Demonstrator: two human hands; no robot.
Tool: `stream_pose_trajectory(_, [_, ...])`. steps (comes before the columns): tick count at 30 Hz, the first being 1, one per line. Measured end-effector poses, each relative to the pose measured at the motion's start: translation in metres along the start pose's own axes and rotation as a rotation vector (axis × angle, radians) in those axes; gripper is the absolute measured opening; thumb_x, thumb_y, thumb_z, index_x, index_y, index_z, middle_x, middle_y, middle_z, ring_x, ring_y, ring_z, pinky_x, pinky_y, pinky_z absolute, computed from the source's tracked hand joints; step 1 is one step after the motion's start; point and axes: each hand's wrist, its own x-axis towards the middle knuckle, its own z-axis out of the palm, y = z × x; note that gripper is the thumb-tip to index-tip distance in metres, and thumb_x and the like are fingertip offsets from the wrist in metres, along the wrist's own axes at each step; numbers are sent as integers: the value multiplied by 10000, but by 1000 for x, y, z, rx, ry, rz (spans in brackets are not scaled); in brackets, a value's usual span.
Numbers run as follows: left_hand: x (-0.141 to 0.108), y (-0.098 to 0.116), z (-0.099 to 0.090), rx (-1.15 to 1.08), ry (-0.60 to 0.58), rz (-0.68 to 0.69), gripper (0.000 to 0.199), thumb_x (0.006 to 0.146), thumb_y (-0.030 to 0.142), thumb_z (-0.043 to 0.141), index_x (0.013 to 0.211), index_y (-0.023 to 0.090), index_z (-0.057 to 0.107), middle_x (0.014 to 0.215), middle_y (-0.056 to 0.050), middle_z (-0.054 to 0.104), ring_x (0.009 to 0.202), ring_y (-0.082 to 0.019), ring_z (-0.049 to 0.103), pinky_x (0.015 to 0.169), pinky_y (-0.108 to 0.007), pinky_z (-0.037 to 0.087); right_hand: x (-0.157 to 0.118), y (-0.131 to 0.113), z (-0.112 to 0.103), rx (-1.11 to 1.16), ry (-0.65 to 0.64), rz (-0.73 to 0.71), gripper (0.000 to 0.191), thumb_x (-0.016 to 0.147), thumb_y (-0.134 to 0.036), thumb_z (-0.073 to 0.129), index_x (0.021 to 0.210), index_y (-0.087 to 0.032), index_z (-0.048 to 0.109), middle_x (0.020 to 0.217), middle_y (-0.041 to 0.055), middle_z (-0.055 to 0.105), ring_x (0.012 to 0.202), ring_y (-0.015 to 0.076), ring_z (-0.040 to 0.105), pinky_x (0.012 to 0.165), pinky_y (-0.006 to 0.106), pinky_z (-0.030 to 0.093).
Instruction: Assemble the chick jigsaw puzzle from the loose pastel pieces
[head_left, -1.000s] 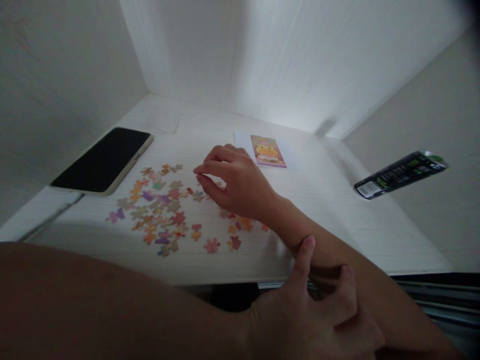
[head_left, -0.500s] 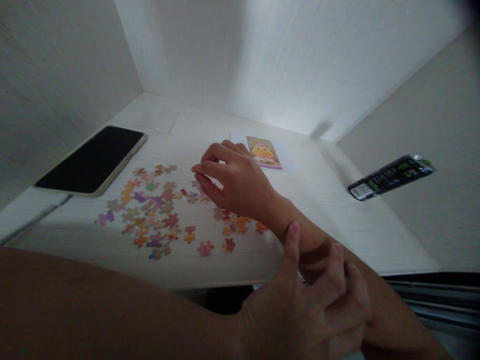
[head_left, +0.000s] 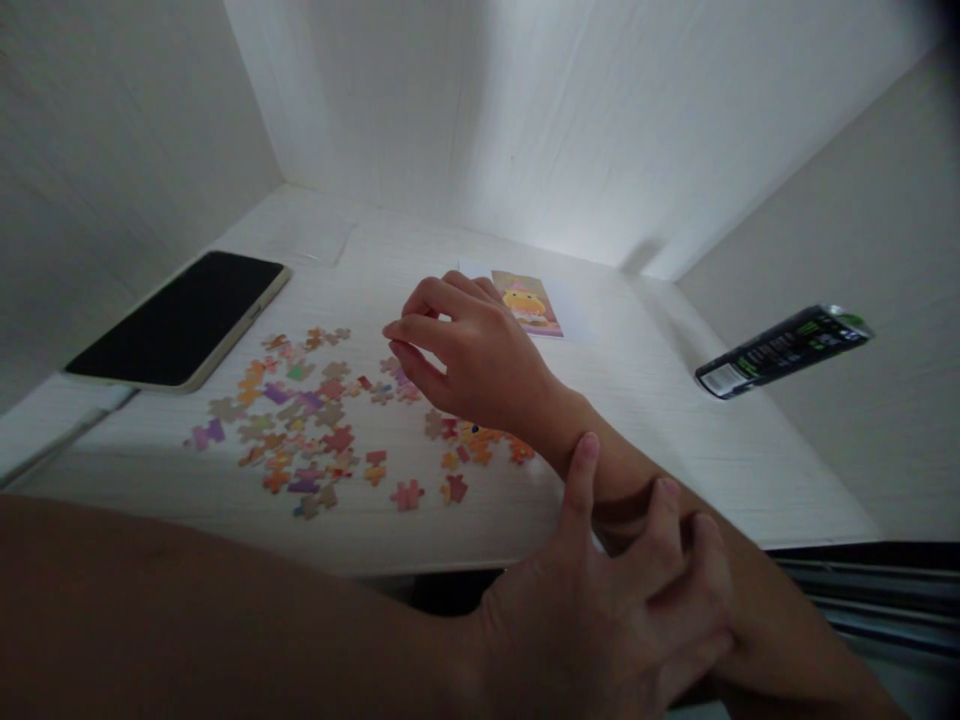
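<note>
Loose jigsaw pieces [head_left: 306, 420] in orange, purple, pink and grey lie scattered on the white tabletop [head_left: 637, 430]. Above their right side hovers my right hand [head_left: 480, 350], thumb and index fingertips brought close together, with no piece visible between them. It partly covers a cluster of orange jigsaw pieces [head_left: 480, 440], one of which shows a dark eye. My left hand [head_left: 615, 610] reaches across from the left and rests on my right forearm, fingers apart and slightly bent, the index fingertip near the wrist. Behind my right hand lies a picture card [head_left: 531, 305] with a yellow character.
A smartphone [head_left: 184, 320] lies face up at the left, with a cable [head_left: 67, 435] near its lower end. A dark drink can [head_left: 784, 350] stands at the right. Something flat and clear [head_left: 315, 240] lies at the back left. Pale walls [head_left: 420, 120] enclose the tabletop.
My left hand's fingers have shifted slightly on my right forearm. My right hand keeps its pose and place. The whole view has moved a little.
</note>
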Motion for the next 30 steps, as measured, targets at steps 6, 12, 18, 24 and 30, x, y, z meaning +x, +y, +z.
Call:
stream_pose_trajectory(6, [-2, -2, 0, 38, 14, 51, 435, 1046, 379, 374, 1419, 290, 579, 1507, -80, 484, 1374, -345, 488, 1026, -586, 552, 0, -2, 1, 9, -10, -12, 249, 1037, -201, 458, 1025, -178, 706, 1074, 83, 661, 997, 217, 539, 874, 394, 359])
stream_pose_trajectory(12, [-3, -4, 0, 54, 26, 95, 408, 1038, 370, 404, 1353, 264, 640, 1469, -82, 527, 1342, -328, 527, 1137, -470, 438, 0, -1, 6, 33, 45, -25, 230, 1024, -210, 493, 996, -171, 719, 1029, 80, 672, 949, 215, 542, 841, 394, 357])
stream_pose_trajectory(18, [-6, 2, 3, 32, 12, 39, 409, 1041, 368, 400, 1407, 408, 578, 1524, -67, 467, 1387, -352, 474, 1096, -598, 449, 0, -2, 10, 139, 38, 0, 241, 1020, -225, 502, 1015, -162, 735, 1014, 77, 683, 934, 199, 562, 835, 376, 387])
stream_pose_trajectory(24, [-4, 4, 3, -24, -10, -45, 400, 1064, 354, 356, 1392, 461, 556, 1571, -7, 408, 1458, -336, 378, 1014, -679, 513, 0, -2, 10, 205, 57, 22, 245, 1018, -228, 512, 1024, -164, 748, 1001, 70, 688, 926, 192, 572, 833, 371, 411])
stream_pose_trajectory(30, [-3, 6, 2, -40, -59, -62, 400, 1069, 360, 332, 1373, 467, 569, 1591, 1, 381, 1468, -347, 359, 1002, -713, 499, 0, 1, 8, 175, 82, 32, 239, 1012, -219, 511, 1009, -169, 745, 999, 69, 689, 922, 194, 572, 847, 381, 417])
